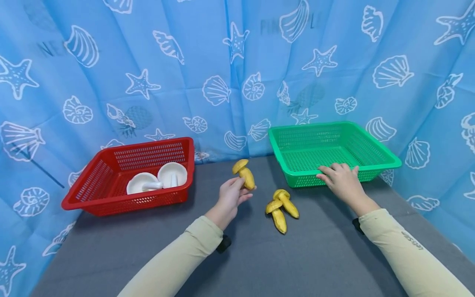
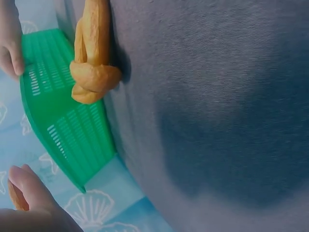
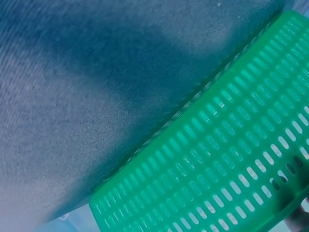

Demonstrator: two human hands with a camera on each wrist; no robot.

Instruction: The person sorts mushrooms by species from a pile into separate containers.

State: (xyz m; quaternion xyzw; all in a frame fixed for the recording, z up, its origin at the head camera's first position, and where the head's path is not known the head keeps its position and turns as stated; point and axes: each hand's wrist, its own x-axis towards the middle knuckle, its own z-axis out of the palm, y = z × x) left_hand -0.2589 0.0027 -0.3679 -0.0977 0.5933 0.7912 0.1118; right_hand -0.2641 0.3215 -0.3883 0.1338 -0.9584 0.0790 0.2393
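A yellow mushroom [image 1: 248,178] is pinched in my left hand [image 1: 230,199], cap upward, above the grey table in the head view. To the right of that hand, two more yellow mushrooms [image 1: 278,218] lie side by side on the cloth, caps toward the back. In the left wrist view these lying mushrooms [image 2: 96,43] overlap the green basket behind. My right hand [image 1: 343,183] rests at the near rim of the green basket [image 1: 297,178], fingers loosely spread over the edge. Only a bit of that hand shows beyond the basket wall in the right wrist view.
On the left stands a red basket [image 1: 126,203] holding two white pieces [image 1: 172,174] with round caps and short stems. Grey cloth [image 1: 245,264] covers the table. A blue shell-print curtain [image 1: 208,53] hangs right behind both baskets.
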